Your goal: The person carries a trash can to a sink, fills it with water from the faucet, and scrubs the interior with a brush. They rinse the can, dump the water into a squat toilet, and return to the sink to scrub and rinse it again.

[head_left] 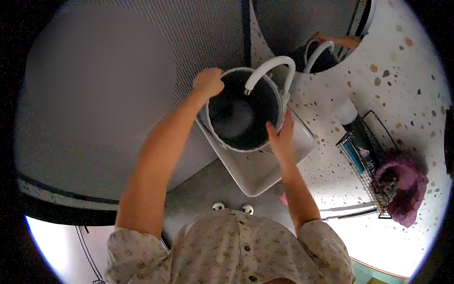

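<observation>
A round bucket (243, 111) with a pale rim and dark inside sits tilted in or over the white sink (253, 182). My left hand (208, 83) is closed on the far left part of its rim. On the near right side, my right hand (282, 138) grips the rim, thumb inside and fingers along the outer wall. A white curved faucet (276, 61) arches over the bucket, its metal spout end above the opening. Whether water lies in the bucket is too dark to tell.
To the right, a black wire basket (352, 154) on the speckled terrazzo wall (326, 104) holds bottles, with a purple cloth (406, 187) hanging at it. A round mirror (302, 28) reflects the faucet and an arm. Ribbed grey panelling (208, 33) stands left.
</observation>
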